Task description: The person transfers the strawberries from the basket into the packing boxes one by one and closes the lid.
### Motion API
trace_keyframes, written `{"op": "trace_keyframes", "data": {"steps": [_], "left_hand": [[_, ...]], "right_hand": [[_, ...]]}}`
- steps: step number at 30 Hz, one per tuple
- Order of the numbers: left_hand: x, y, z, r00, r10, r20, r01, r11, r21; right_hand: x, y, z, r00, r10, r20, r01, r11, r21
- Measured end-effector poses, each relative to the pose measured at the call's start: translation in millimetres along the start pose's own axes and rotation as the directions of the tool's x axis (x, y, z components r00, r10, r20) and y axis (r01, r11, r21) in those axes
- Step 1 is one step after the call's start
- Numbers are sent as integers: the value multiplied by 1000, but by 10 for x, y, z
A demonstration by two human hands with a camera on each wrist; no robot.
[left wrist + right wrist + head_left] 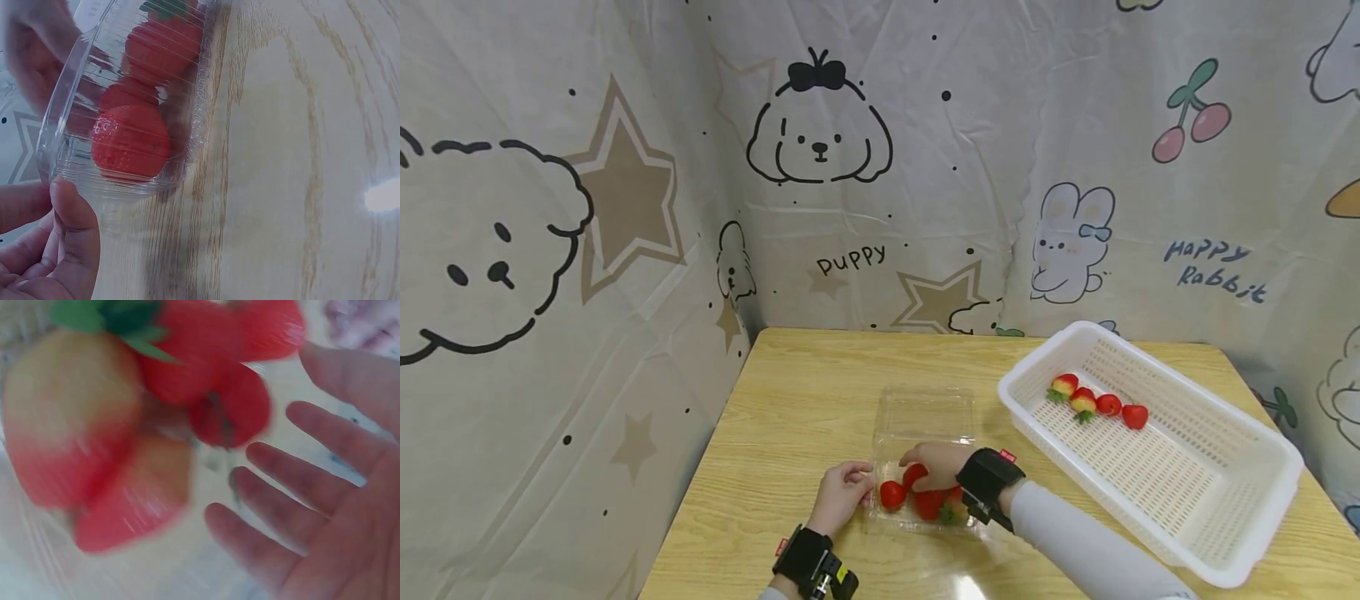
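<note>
A clear plastic clamshell box (917,527) lies on the table, lid (925,408) folded back. My left hand (838,500) pinches the box's left rim between thumb (75,206) and index finger. Over the box is my right hand (936,464), its fingers (306,472) spread and fairly straight beside a red cherry (240,400) with a stem; nothing is gripped. Inside the box sit several toy fruits: a red strawberry (131,144) in the near left corner, another strawberry with green leaves (164,50), and yellow-and-red strawberries (69,419). The right wrist view is blurred.
A white perforated plastic basket (1187,492) stands at the right of the table (797,375). In its far left end lie two yellow-and-red strawberries (1063,386) and two red cherries (1108,405). A printed cloth (925,208) hangs behind the table and along its left side.
</note>
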State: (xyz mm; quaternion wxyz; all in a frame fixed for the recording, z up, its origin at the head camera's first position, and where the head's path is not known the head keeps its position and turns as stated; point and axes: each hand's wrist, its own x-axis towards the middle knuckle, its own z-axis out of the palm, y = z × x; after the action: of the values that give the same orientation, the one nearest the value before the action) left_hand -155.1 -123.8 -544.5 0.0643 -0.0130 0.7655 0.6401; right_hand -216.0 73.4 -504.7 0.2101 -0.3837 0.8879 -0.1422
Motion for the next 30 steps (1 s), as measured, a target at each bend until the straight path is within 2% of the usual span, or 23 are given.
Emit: {"op": "trace_keyframes", "data": {"steps": [4,6,8,11,15,19,22,25,28,30], "left_hand": [[-65,164,5,1000,5,3,-5,1000,6],[-93,224,10,1000,11,2,-11,1000,8],[-108,251,11,1000,16,2,-16,1000,4],[-110,245,8,1000,23,2,-23,1000,-3],[-90,200,2,1000,23,5,-23,1000,-1],[-75,180,1,1000,22,4,-22,1000,6],[-82,182,0,1000,18,3,-18,1000,7],[-95,187,-2,1000,22,4,-22,1000,5],[-83,163,-1,1000,21,8,-21,1000,4],[-53,118,-2,1000,12,10,-12,1000,1]], "right_hand": [[-170,12,-332,999,-24,-38,26,998,51],[-270,70,-501,994,-38,-107,45,997,64],[-376,158,-672,978,-52,-202,67,995,67],[-531,364,-866,930,-16,-367,31,999,36],[-714,716,-1037,841,71,-536,-57,997,42],[-872,1120,-1079,750,174,-638,-159,984,81],[-981,1349,-1047,699,274,-661,-252,959,131],[-1076,1505,-961,667,346,-660,-318,933,168],[-1146,1630,-846,651,375,-660,-344,921,185],[-1177,1722,-759,649,383,-657,-350,917,190]]}}
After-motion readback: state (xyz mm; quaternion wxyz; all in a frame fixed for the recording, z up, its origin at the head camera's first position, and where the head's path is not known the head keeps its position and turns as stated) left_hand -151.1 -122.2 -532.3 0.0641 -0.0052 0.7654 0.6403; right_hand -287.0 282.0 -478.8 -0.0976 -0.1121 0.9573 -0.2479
